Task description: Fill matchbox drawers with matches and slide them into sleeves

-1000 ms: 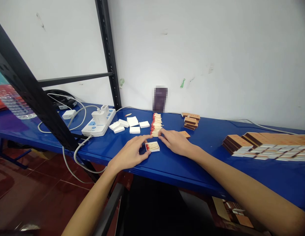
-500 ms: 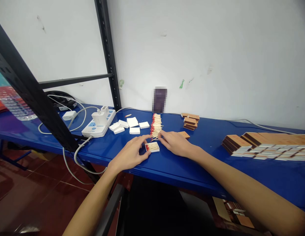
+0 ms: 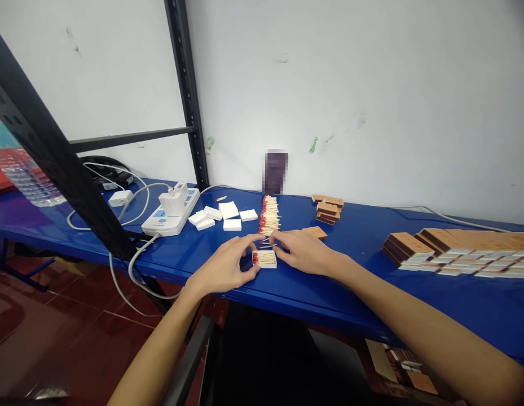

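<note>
A small white matchbox tray (image 3: 264, 266) filled with red-tipped matches lies on the blue shelf between my hands. My left hand (image 3: 228, 264) curves around its left end, thumb near the lower corner and index finger reaching above it, fingers apart. At the tray's upper right, my right hand (image 3: 302, 251) has its thumb and fingertips closed around the tail ends of a few loose matches (image 3: 267, 243). Exactly how firmly it grips them is partly hidden. Beyond the fingertips stretches a long row of matches (image 3: 270, 214), red heads to the left.
White trays (image 3: 228, 210) lie to the left, beside a power strip (image 3: 171, 217) with plugs and cables. Brown matchboxes (image 3: 328, 208) sit at right, with larger stacks (image 3: 469, 251) farther right. A black rack post (image 3: 188, 96) rises at the back left.
The filled tray has shifted slightly right and nearer to me. A few matches now lie apart from the row's near end, by my right fingertips.
</note>
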`<state>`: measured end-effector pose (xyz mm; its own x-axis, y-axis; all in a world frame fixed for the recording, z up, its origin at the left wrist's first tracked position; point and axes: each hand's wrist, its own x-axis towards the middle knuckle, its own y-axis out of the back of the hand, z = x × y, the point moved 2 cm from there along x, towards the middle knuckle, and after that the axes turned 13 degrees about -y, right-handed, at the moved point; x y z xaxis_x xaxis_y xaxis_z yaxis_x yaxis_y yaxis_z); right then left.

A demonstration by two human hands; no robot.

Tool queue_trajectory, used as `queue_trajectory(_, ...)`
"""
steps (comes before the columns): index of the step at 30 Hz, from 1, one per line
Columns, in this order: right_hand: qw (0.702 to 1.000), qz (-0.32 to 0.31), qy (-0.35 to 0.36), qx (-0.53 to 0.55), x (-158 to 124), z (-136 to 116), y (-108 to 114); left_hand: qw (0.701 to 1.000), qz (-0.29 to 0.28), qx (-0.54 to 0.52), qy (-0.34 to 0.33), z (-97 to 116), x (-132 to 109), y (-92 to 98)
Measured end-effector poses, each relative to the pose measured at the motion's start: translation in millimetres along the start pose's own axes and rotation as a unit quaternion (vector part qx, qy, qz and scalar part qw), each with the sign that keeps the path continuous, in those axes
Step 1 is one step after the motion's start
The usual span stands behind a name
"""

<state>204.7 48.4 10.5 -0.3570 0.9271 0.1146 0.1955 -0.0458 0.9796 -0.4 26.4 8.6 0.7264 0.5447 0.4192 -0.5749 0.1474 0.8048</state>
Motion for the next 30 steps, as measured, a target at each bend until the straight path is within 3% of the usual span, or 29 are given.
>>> queue_trajectory(4, 0.999, 0.004, 0.028, 0.014, 1.1, 0.8, -4.6, 1.0, -0.005, 0.008, 0.002, 1.0, -0.7, 0.0)
queue_trajectory(12, 0.995, 0.087, 0.015, 0.056, -1.2, -2.0, 2.0, 0.999, 0.028, -0.002, 0.025, -5.8, 0.4, -2.1)
queue_trajectory(16, 0.995, 0.045, 0.045, 0.083, -1.0, -6.4, 0.6, 0.999, 0.029, -0.002, 0.027, -6.5, 1.1, -2.0)
queue_trajectory(22, 0.997, 0.043, -0.015, 0.056, 6.6, 5.7, -2.1, 0.999, 0.023, -0.002, 0.024, -5.1, 0.3, -1.3)
queue_trajectory(26, 0.999, 0.009, -0.012, 0.043, 8.3, 9.6, -4.4, 1.0, 0.015, 0.001, 0.014, -3.8, -0.4, -1.0)
queue_trajectory(30, 0.999, 0.024, -0.009, 0.047, 5.4, 6.1, -2.2, 1.0, 0.017, 0.0, 0.013, -3.7, -0.2, -1.5)
